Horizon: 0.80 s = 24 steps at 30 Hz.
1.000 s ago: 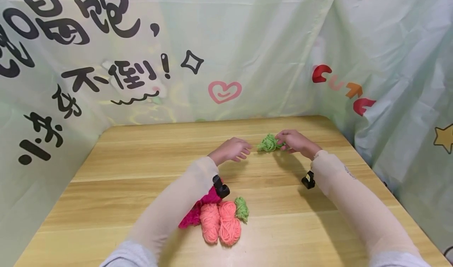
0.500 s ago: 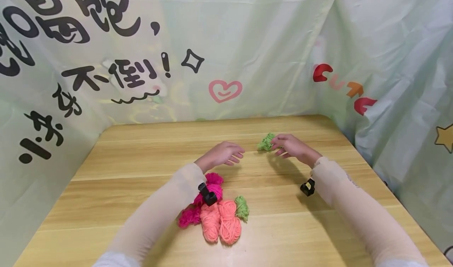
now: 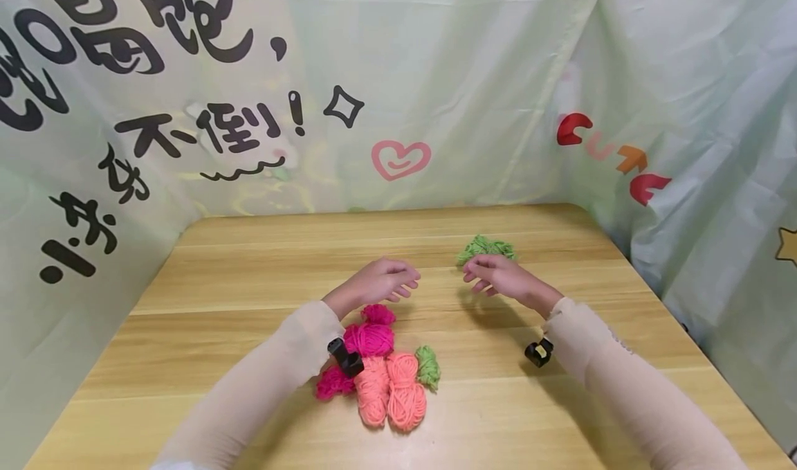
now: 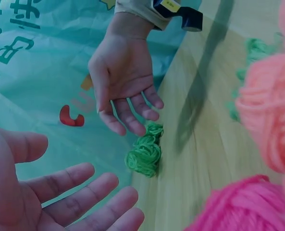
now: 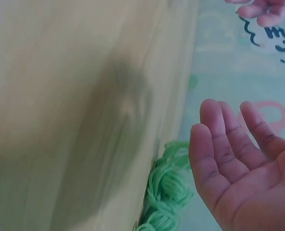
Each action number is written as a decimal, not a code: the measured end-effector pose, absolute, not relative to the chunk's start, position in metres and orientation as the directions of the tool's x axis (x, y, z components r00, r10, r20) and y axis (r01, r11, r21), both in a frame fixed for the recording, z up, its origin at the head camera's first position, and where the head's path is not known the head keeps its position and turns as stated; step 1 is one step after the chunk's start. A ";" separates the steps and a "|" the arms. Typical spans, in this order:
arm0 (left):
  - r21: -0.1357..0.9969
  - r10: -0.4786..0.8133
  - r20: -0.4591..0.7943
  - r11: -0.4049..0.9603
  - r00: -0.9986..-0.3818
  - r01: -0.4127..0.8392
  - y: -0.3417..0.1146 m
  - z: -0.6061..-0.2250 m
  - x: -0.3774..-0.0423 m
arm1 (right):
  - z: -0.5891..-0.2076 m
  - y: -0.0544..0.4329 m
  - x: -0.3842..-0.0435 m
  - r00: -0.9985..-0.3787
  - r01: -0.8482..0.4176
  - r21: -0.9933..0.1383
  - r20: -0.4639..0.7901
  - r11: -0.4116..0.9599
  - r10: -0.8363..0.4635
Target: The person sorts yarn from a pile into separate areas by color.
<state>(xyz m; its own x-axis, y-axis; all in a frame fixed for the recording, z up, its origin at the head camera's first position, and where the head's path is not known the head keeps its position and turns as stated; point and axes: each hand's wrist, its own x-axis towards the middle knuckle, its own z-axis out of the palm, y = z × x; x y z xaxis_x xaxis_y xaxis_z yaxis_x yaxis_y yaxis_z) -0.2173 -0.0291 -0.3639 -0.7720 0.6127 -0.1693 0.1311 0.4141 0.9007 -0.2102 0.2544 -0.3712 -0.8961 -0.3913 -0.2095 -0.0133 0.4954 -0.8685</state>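
My left hand (image 3: 376,282) hovers over the middle of the table, its fingers loosely extended and holding nothing, as the left wrist view also shows with the palm and spread fingers (image 4: 80,192). To its right, my right hand (image 3: 507,277) is held above the wood with relaxed, slightly bent fingers and an empty palm. Just behind that hand lies a loose skein of green yarn (image 3: 488,246), partly covered by the hand in the head view. In the right wrist view the green yarn (image 5: 168,187) sits on the table beside the fingers.
Nearer the front, magenta yarn (image 3: 371,339) lies by my left wrist, partly hidden by a black wrist camera (image 3: 345,359). Two coral yarn skeins (image 3: 407,397) and a small green yarn bundle (image 3: 427,367) adjoin it. A printed curtain (image 3: 473,96) surrounds the wooden table (image 3: 249,262).
Both hands have drawn back toward the front, the left one also leftward. My right hand has come away from the green yarn, which now shows more fully on the table.
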 end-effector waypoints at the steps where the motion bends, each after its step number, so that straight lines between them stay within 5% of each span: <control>1: 0.895 0.610 -0.160 0.421 -0.776 0.147 -0.031 -0.365 -0.216 | -0.372 0.253 -0.208 -0.896 -0.025 -0.867 -0.202 0.498 -0.396; 14: 0.731 0.605 -0.004 0.545 -0.797 0.410 -0.056 -0.370 -0.191 | -0.387 0.232 -0.181 -0.869 -0.328 -0.764 0.014 0.555 -0.495; 24: 0.693 0.648 0.041 0.529 -0.761 0.489 -0.071 -0.371 -0.178 | -0.394 0.221 -0.168 -0.812 -0.341 -0.814 0.003 0.470 -0.584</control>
